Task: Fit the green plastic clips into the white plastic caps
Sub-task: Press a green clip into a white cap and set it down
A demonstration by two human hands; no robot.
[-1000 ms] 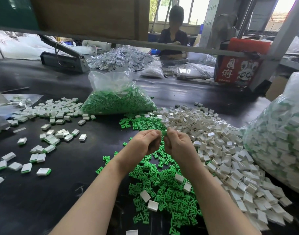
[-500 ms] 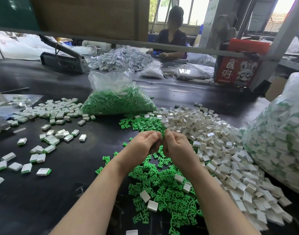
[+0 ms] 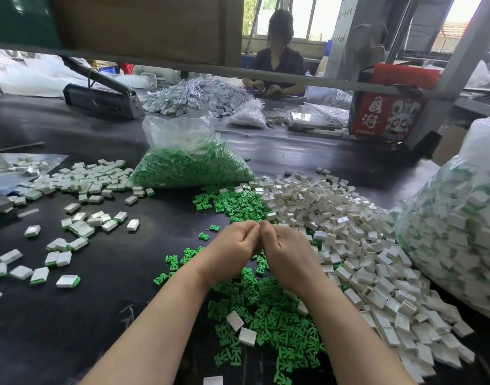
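Toward the table's left edge lie your finished caps (image 3: pixel 71 226), white with green showing at one end; send the next one there. At the middle, your left hand (image 3: pixel 232 245) and right hand (image 3: pixel 284 251) meet knuckle to knuckle, fingers curled tight; whatever each grip holds is hidden, probably one clip and one cap. Keep both square and press straight. Loose green clips (image 3: pixel 266 315) lie beneath your wrists, white caps (image 3: pixel 357 245) heaped rightward, within easy reach.
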